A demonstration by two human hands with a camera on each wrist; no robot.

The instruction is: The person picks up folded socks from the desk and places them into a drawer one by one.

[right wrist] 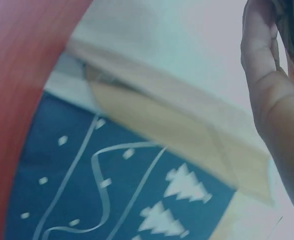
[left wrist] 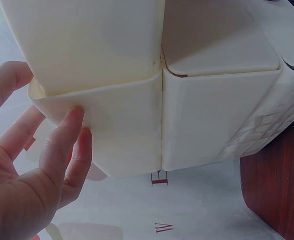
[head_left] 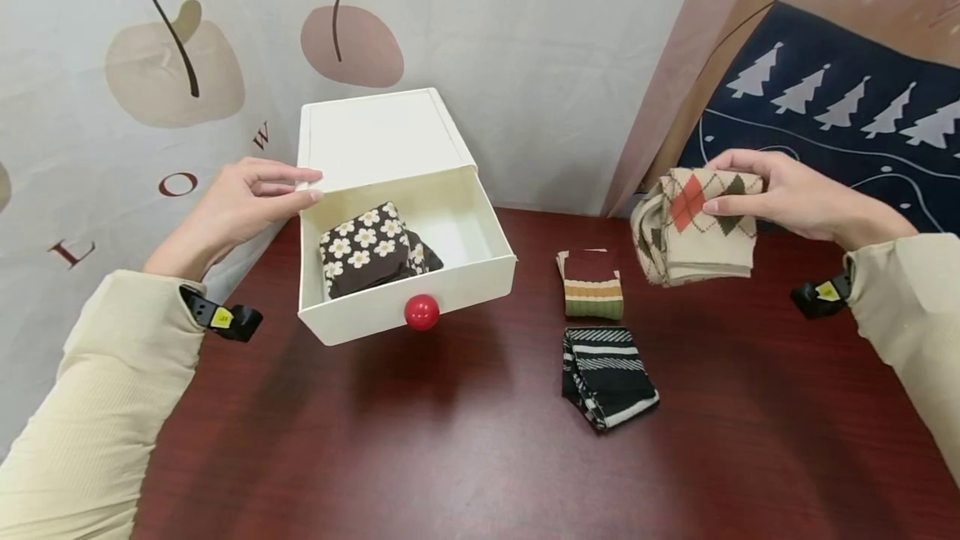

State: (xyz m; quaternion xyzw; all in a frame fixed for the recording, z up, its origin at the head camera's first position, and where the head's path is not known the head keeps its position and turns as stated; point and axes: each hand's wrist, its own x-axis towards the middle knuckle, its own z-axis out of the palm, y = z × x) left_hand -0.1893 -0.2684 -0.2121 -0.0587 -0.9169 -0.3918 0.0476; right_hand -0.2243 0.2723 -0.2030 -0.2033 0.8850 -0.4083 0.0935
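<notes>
My right hand pinches a folded pair of cream argyle socks with red and dark green diamonds, lifted above the table's right side. In the right wrist view, only part of that hand shows at the edge. My left hand touches the left side of a white drawer box, its fingers fairly straight; the left wrist view shows fingertips against the box wall. The drawer, with a red round knob, is pulled out. Brown daisy-patterned socks lie inside, toward its left.
Folded striped socks in maroon, yellow and green lie right of the drawer. Nearer me are black-and-white striped socks. All rest on a dark red table, with a printed curtain behind and a navy tree-patterned cloth at right.
</notes>
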